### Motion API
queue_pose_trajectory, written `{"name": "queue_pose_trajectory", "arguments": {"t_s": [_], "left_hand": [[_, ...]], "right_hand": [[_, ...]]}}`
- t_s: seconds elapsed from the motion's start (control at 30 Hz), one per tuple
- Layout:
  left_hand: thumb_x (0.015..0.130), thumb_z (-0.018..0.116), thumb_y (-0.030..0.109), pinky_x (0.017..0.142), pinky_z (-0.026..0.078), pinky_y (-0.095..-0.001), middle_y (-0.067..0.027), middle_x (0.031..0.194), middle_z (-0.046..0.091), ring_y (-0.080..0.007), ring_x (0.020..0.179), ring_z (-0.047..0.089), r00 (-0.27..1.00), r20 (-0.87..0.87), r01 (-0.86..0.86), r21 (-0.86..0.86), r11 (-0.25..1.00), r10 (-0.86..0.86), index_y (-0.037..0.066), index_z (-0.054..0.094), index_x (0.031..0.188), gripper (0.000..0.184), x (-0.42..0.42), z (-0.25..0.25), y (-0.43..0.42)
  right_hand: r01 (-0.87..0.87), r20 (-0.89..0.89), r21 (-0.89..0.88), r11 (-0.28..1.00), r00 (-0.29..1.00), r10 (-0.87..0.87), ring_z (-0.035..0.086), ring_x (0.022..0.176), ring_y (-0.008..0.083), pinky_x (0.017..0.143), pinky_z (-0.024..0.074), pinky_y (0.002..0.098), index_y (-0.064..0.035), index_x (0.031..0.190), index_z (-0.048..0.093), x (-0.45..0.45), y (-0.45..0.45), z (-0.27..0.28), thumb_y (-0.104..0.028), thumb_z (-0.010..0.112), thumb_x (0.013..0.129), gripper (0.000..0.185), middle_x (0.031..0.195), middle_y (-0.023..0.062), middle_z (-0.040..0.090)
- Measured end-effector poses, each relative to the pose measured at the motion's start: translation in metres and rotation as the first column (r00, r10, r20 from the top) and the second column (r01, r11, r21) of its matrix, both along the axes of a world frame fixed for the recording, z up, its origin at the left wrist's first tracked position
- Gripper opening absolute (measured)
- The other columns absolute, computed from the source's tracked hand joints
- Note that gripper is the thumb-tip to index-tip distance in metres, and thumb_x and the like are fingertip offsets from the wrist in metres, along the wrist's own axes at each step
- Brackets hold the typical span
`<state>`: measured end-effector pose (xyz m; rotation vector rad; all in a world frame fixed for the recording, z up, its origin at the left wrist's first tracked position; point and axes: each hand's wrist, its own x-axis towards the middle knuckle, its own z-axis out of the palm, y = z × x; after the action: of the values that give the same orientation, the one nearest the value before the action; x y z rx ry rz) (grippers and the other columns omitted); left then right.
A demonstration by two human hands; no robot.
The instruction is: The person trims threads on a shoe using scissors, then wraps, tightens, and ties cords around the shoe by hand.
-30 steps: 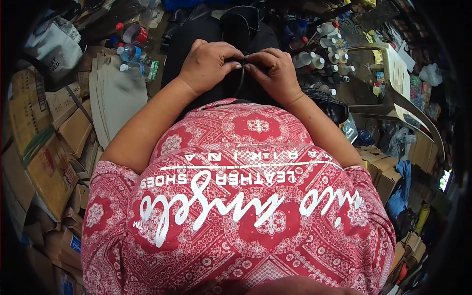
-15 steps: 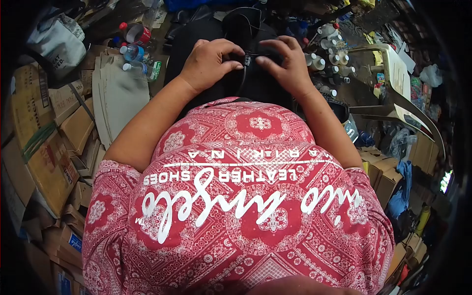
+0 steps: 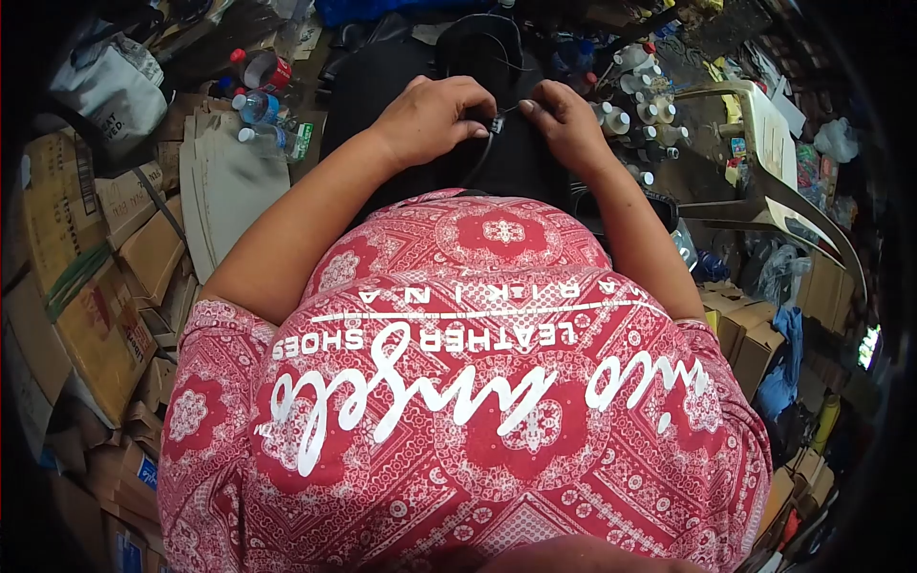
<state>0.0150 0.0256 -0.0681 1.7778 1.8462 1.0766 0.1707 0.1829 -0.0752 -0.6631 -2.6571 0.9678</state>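
Observation:
Over the dark-clothed lap, my left hand [image 3: 435, 119] is closed in a pinch on a thin black strap [image 3: 491, 148] with a small shiny metal piece [image 3: 497, 124], which looks like a buckle. The strap's lower end hangs down toward the shirt. My right hand [image 3: 570, 129] is a little to the right, its thumb and forefinger pinched together. A fine dark line, like a thread, seems to run from those fingertips toward the buckle; it is too thin to name surely. Beyond the hands lies a rounded black item [image 3: 478, 48] with a thin cord across it.
Several plastic bottles [image 3: 659, 110] stand to the right, beside a pale plastic chair [image 3: 764, 143]. At the left are more bottles [image 3: 256, 105], flattened cardboard [image 3: 229, 172], cardboard boxes [image 3: 91, 277] and a white bag [image 3: 110, 81]. Blue plastic [image 3: 783, 363] lies at the lower right.
My left hand has shifted slightly right with the strap. My right hand has drawn away from the buckle, and its fingers have closed into a pinch.

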Motion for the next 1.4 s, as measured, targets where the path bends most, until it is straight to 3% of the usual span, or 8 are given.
{"name": "queue_pose_trajectory", "arguments": {"t_s": [0.1,0.2,0.27,0.37,0.57,0.97,1.2,1.4], "left_hand": [[0.072,0.07,0.005,0.064,0.048,-0.0293,-0.0076,0.09,0.063,-0.0197,0.068,0.06,0.999,0.04,0.004,-0.018,1.0,-0.004,0.005,0.063,0.093,0.022,0.0,0.0,0.0],[0.072,0.07,0.004,0.066,0.048,-0.028,-0.0069,0.091,0.063,-0.0178,0.071,0.06,0.994,0.104,-0.029,-0.061,0.998,0.035,0.004,0.063,0.093,0.022,-0.001,-0.001,-0.003],[0.072,0.07,0.003,0.067,0.048,-0.0273,-0.0066,0.091,0.063,-0.0166,0.072,0.06,0.987,0.146,-0.058,-0.099,0.993,0.072,0.004,0.064,0.092,0.021,-0.001,-0.003,-0.008],[0.071,0.072,0.013,0.067,0.049,-0.0303,-0.0055,0.089,0.064,-0.0201,0.071,0.062,0.972,0.193,-0.131,-0.038,0.991,0.136,0.008,0.066,0.091,0.022,-0.002,-0.005,-0.016],[0.069,0.075,0.013,0.064,0.049,-0.0273,-0.0052,0.089,0.064,-0.0174,0.068,0.062,0.963,0.231,-0.135,-0.046,0.99,0.142,0.008,0.067,0.092,0.025,0.0,-0.003,-0.014],[0.069,0.075,0.006,0.067,0.047,-0.0239,-0.0035,0.096,0.061,-0.0112,0.073,0.058,0.966,0.229,-0.119,-0.028,0.992,0.122,0.005,0.064,0.096,0.029,0.004,0.004,-0.01],[0.073,0.07,0.004,0.072,0.049,-0.0247,-0.0066,0.096,0.064,-0.0158,0.08,0.062,0.976,0.191,-0.098,-0.044,0.994,0.105,0.004,0.066,0.097,0.024,0.002,0.0,-0.01],[0.074,0.068,0.012,0.074,0.051,-0.0302,-0.0089,0.09,0.067,-0.0235,0.082,0.065,0.99,0.088,-0.11,-0.051,0.993,0.114,0.008,0.068,0.093,0.02,-0.005,-0.005,-0.014]], "right_hand": [[-0.007,-0.018,-0.034,0.999,1.0,0.006,0.057,0.082,0.0323,0.072,0.0448,0.0353,-0.0017,0.088,0.056,0.0,0.002,0.0,-0.021,0.064,0.081,0.022,0.088,0.0154,0.058],[-0.011,-0.012,-0.136,0.991,1.0,0.01,0.058,0.076,0.0265,0.07,0.0449,0.034,-0.0011,0.086,0.057,-0.001,0.001,0.001,-0.022,0.065,0.081,0.024,0.083,0.0144,0.059],[0.002,-0.025,-0.345,0.939,1.0,-0.012,0.054,0.068,0.0162,0.064,0.0433,0.0298,-0.0008,0.082,0.058,0.002,0.002,-0.002,-0.026,0.068,0.08,0.027,0.074,0.0092,0.058],[0.052,0.039,-0.458,0.887,0.999,-0.038,0.047,0.062,0.0082,0.058,0.0396,0.0254,-0.0019,0.076,0.058,0.006,0.001,-0.003,-0.03,0.071,0.078,0.031,0.065,0.0021,0.054],[0.131,0.05,-0.483,0.866,0.991,-0.122,0.042,0.057,0.0048,0.052,0.0357,0.0223,-0.0047,0.067,0.056,0.005,-0.005,0.001,-0.032,0.076,0.075,0.035,0.059,-0.0042,0.049],[0.129,0.024,-0.597,0.792,0.989,-0.143,0.044,0.057,0.0038,0.052,0.037,0.0205,-0.0057,0.066,0.057,0.013,0.006,-0.006,-0.03,0.077,0.074,0.032,0.06,-0.0044,0.051],[0.138,0.061,-0.525,0.84,0.99,-0.124,0.045,0.057,0.0046,0.051,0.0372,0.022,-0.0057,0.066,0.056,0.011,0.005,-0.001,-0.032,0.076,0.074,0.034,0.059,-0.0038,0.051],[0.081,0.065,-0.216,0.973,0.996,-0.069,0.051,0.056,0.0118,0.053,0.0419,0.0285,0.0011,0.073,0.059,-0.007,0.001,0.01,-0.035,0.076,0.071,0.04,0.06,0.0075,0.056]]}}
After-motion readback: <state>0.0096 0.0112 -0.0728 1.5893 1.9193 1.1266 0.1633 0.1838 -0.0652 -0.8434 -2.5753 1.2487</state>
